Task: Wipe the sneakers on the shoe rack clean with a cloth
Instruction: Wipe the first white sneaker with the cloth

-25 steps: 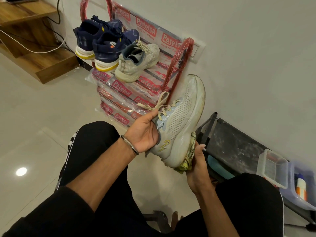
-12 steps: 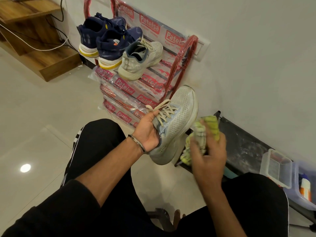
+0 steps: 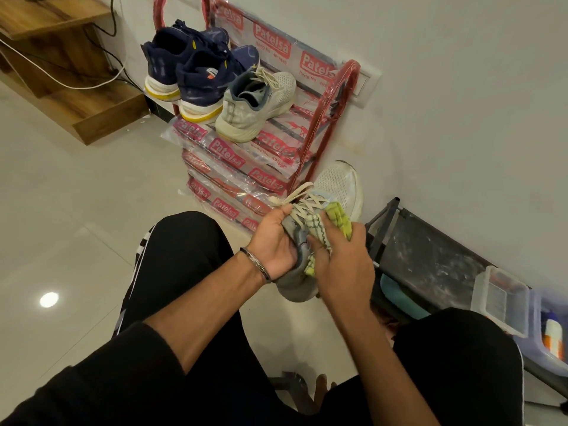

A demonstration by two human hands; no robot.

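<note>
Between the knees, just near of the shoe rack (image 3: 319,142), a white sneaker (image 3: 338,186) is held off the floor with its toe pointing far, toward the wall. Left hand (image 3: 273,244) grips it from the left at the collar, fingers (image 3: 284,212) curled round the tongue and laces. Right hand (image 3: 341,265) presses a yellow-green checked cloth (image 3: 336,218) against the right side of the upper, its fingers bent over the cloth; the fingertips are hidden beneath the fabric. On the rack's top tier, at the far left, stand two navy sneakers (image 3: 190,66) and, touching them on the right, the matching white sneaker on the rack (image 3: 255,106), heels facing near. A dark low stand (image 3: 430,256) runs along the wall at the right.
</note>
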